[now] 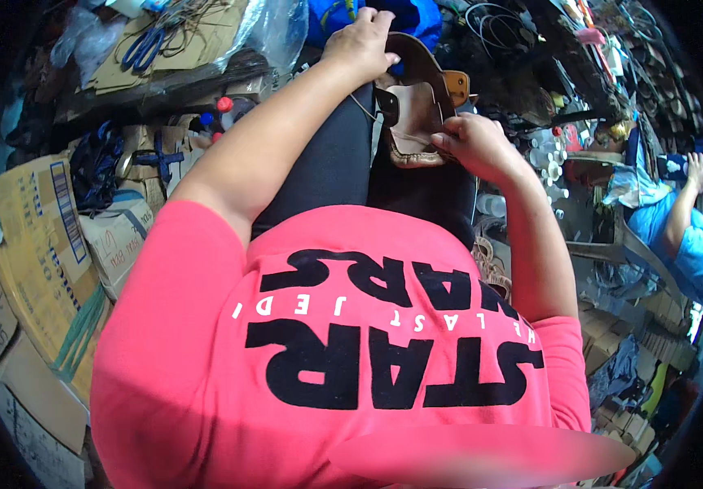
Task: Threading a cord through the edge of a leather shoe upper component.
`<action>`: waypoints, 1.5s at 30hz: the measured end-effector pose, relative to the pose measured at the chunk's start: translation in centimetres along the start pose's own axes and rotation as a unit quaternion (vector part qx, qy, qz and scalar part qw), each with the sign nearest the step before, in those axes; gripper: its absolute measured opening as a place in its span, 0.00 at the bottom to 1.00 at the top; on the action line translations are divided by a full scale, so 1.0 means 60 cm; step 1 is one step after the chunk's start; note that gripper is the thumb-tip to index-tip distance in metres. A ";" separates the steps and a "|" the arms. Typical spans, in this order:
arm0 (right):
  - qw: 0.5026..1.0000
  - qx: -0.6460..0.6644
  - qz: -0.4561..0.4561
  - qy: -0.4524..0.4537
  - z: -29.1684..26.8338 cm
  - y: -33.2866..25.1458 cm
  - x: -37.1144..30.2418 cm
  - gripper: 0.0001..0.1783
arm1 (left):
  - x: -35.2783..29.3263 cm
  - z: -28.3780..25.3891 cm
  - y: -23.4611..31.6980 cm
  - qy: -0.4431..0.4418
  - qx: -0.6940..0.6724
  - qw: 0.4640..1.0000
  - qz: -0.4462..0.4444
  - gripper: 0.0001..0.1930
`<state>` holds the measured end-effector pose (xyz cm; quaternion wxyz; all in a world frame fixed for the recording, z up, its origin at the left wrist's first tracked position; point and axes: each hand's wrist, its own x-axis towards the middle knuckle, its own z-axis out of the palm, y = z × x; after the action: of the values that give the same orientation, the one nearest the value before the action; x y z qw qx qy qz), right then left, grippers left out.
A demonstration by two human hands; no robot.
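Note:
A brown leather shoe (417, 110) lies across my dark-trousered lap, its opening turned up and stitching along the near edge. A small tan strap piece with holes (456, 84) sticks out at its right. My right hand (479, 145) is closed on the shoe's near right edge, thumb and fingers pinching the leather. My left hand (361, 47) is at the far left end of the shoe, fingers stretched away and thumb apart beside the rim. A thin pale thread (362, 107) runs along the shoe's left side.
Blue scissors (143, 49) lie on cardboard at the far left. A blue plastic bag (417, 20) sits beyond the shoe. Cardboard boxes (34, 236) stand at my left; several clear bottles (547, 159) are at the right. Another person in blue (677, 220) is farther right.

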<state>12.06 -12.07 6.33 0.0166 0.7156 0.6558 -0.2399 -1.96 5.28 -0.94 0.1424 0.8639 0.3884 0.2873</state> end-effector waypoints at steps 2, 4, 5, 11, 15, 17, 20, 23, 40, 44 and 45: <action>0.999 0.023 0.038 -0.030 -0.009 -0.002 0.005 0.17 | -0.025 -0.027 0.029 -0.019 -0.090 0.992 0.087 0.16; 0.998 0.024 0.046 -0.041 0.000 -0.003 0.004 0.16 | -0.054 -0.042 0.051 -0.077 -0.191 0.956 0.207 0.14; 0.997 0.011 0.012 0.081 0.011 -0.005 -0.008 0.16 | -0.065 -0.039 0.062 -0.123 -0.208 0.938 0.247 0.13; 0.981 -0.010 -0.011 0.191 0.024 -0.009 -0.044 0.16 | -0.039 -0.027 0.067 -0.292 -0.273 0.890 0.220 0.09; 0.966 0.238 -0.068 0.075 0.035 0.012 -0.042 0.14 | -0.042 -0.004 0.067 -0.345 -0.322 0.859 0.197 0.09; 0.976 0.196 -0.082 0.048 0.027 0.011 -0.056 0.15 | -0.044 0.000 0.066 -0.332 -0.309 0.869 0.199 0.10; 0.973 0.204 -0.077 0.075 0.033 0.016 -0.087 0.16 | -0.047 0.001 0.069 -0.334 -0.298 0.875 0.186 0.10; 0.967 0.238 -0.040 0.083 0.040 0.016 -0.105 0.18 | -0.048 0.000 0.071 -0.329 -0.308 0.874 0.181 0.11; 0.965 0.237 -0.005 0.115 0.014 0.017 -0.097 0.14 | -0.019 -0.009 0.063 -0.475 -0.333 0.801 0.146 0.08; 0.972 0.215 0.002 0.095 0.015 0.021 -0.088 0.14 | -0.019 -0.009 0.062 -0.472 -0.331 0.803 0.150 0.08; 0.972 0.215 0.002 0.094 0.013 0.020 -0.086 0.14 | -0.019 -0.008 0.061 -0.470 -0.327 0.805 0.157 0.09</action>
<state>12.80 -17.31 7.19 -0.1994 0.7232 0.5857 -0.3068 -0.70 2.01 0.75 0.5349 0.8444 0.0162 -0.0252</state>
